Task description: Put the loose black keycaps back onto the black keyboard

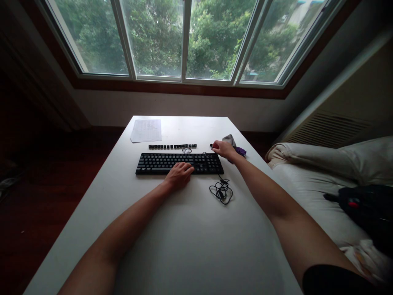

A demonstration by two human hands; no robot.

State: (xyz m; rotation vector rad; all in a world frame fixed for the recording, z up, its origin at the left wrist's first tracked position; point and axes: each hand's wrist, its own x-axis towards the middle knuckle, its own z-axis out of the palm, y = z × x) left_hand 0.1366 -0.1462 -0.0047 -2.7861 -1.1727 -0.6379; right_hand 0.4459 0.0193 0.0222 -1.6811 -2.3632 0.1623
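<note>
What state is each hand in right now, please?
Left hand: open, resting on the keyboard.
Right hand: close to a small black piece; whether it is holding that cannot be told.

A white table [184, 241] stands here, a black keyboard [179, 157] lying flat across it. Just past the keyboard's far edge runs a row of small dark keycaps [167, 146], with a pale looped thing [186, 150] in between. A paper sheet [146, 130] lies beyond its left end. Near its number-pad end are a tangled black cable [221, 192], grey cloth [229, 139] and something purple [241, 151].
</note>
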